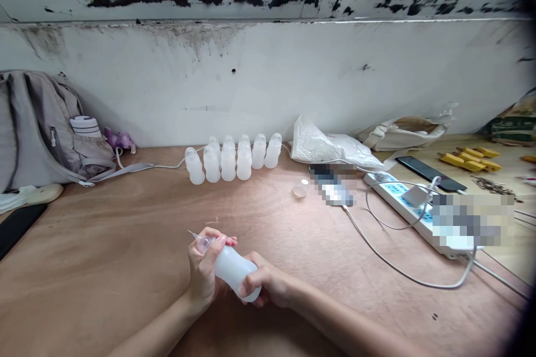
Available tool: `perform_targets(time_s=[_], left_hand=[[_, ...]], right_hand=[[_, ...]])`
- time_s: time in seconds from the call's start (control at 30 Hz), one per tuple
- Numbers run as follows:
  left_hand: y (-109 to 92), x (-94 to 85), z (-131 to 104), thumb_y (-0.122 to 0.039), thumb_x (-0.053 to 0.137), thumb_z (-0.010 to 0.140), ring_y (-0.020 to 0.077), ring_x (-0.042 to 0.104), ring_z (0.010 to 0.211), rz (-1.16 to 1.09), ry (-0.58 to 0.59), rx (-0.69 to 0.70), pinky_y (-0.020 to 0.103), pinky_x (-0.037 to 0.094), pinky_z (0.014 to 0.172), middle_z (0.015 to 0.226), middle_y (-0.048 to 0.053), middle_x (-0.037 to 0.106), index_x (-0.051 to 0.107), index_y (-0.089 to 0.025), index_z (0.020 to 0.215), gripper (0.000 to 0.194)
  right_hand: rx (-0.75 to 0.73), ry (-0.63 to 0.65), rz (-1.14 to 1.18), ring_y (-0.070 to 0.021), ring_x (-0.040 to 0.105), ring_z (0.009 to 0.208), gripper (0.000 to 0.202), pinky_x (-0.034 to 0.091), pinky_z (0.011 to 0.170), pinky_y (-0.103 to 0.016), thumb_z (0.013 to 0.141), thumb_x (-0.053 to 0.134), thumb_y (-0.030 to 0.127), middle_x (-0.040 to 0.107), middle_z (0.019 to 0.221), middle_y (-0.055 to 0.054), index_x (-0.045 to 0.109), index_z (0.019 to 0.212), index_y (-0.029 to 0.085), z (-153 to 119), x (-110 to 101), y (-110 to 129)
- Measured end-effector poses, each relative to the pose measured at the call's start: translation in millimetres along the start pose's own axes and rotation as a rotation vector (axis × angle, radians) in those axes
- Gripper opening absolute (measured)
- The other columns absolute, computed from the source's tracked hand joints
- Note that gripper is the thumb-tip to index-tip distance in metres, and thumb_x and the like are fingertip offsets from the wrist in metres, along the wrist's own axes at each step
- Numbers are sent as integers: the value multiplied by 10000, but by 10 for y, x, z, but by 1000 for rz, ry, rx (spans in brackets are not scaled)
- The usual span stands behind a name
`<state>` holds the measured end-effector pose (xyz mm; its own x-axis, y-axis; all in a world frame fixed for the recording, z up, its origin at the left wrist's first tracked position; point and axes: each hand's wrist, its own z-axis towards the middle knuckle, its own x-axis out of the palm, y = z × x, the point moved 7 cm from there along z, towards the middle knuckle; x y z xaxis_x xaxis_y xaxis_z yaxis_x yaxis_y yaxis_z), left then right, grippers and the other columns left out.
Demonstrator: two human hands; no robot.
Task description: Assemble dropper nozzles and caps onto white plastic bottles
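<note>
Gripping one bottle [234, 271], left hand [204, 268] pinches its nozzle, right hand [268, 285] clasps its base; more bottles [233, 158] stand at twelve o'clock.

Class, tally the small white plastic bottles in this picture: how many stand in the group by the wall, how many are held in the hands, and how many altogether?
Bottles standing in the group by the wall: 9
Bottle held by the left hand and right hand, lying tilted between them: 1
Total: 10
</note>
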<state>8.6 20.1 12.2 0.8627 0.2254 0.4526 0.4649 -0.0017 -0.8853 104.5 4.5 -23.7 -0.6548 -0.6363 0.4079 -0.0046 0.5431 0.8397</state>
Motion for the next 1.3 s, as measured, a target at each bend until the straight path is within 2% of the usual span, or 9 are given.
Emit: perform_targets(time_s=[0.23, 0.4, 0.57, 0.67, 0.77, 0.93, 1.03, 1.17, 1.3], left_hand=[[-108, 106, 87, -308, 606, 718, 196, 602, 795, 51, 202, 71, 316, 455, 743, 714, 21, 633, 537, -177, 790, 164], [-63, 133, 272, -418, 631, 681, 250, 468, 1086, -25, 349, -54, 329, 400, 851, 1191, 84, 501, 408, -232, 1172, 570], [141, 185, 273, -359, 614, 715, 246, 537, 953, 119, 482, -184, 290, 406, 770, 1004, 89, 602, 533, -151, 1075, 424], [220, 185, 247, -362, 594, 730, 235, 566, 862, 150, 454, -222, 289, 413, 735, 912, 90, 623, 581, -119, 972, 344], [191, 152, 268, -338, 603, 725, 207, 562, 854, 75, 370, -204, 279, 413, 757, 909, 72, 616, 573, -132, 968, 320], [155, 72, 313, -366, 538, 755, 160, 543, 751, 12, 263, -258, 255, 443, 664, 873, 46, 585, 567, -152, 985, 315], [148, 57, 311, -370, 537, 741, 141, 517, 676, 30, 237, -279, 248, 451, 607, 804, 33, 554, 564, -154, 984, 326], [127, 89, 296, -372, 555, 719, 123, 487, 621, 86, 261, -261, 248, 455, 582, 752, 19, 518, 563, -148, 955, 325], [67, 73, 319, -349, 574, 710, 131, 499, 711, 132, 240, -195, 229, 459, 587, 883, 36, 531, 518, -183, 1042, 375]], right_hand=[[-46, 8, -4, -34, 391, 361, 221, 260, 292, -137, 571, 647, 200, 512, 544, 35, 546, 748, 113, -4, -12, 89], [-150, -50, 84, -53, 447, 409, 400, 297, 352, -158, 688, 613, 324, 541, 665, 15, 452, 1016, 163, 3, -92, 200], [-233, -58, 132, -73, 447, 434, 413, 327, 384, -190, 756, 486, 484, 524, 623, -18, 528, 904, 100, 17, -222, 275], [-225, -71, -28, -71, 423, 414, 498, 322, 392, -200, 784, 401, 548, 520, 573, -28, 565, 807, 78, 28, -290, 286], [-299, -290, -288, -78, 425, 439, 460, 328, 400, -201, 796, 400, 530, 505, 586, -11, 580, 827, 108, -20, -546, 394], [-562, -1046, -874, -153, 517, 652, 317, 437, 597, -288, 801, 450, 400, 544, 862, -80, 572, 978, 167, -487, -1230, 824], [-662, -1323, -1099, -216, 537, 827, 333, 449, 712, -360, 802, 429, 312, 482, 1066, -130, 519, 1092, 176, -761, -1529, 1003], [-701, -1406, -1268, -257, 377, 1153, 448, 336, 932, -429, 767, 446, 233, 413, 1227, -121, 428, 1213, 194, -893, -1832, 1085], [-635, -1278, -1253, -248, 414, 1135, 416, 357, 925, -421, 756, 438, 204, 448, 1225, -110, 485, 1169, 192, -808, -2024, 1020]])
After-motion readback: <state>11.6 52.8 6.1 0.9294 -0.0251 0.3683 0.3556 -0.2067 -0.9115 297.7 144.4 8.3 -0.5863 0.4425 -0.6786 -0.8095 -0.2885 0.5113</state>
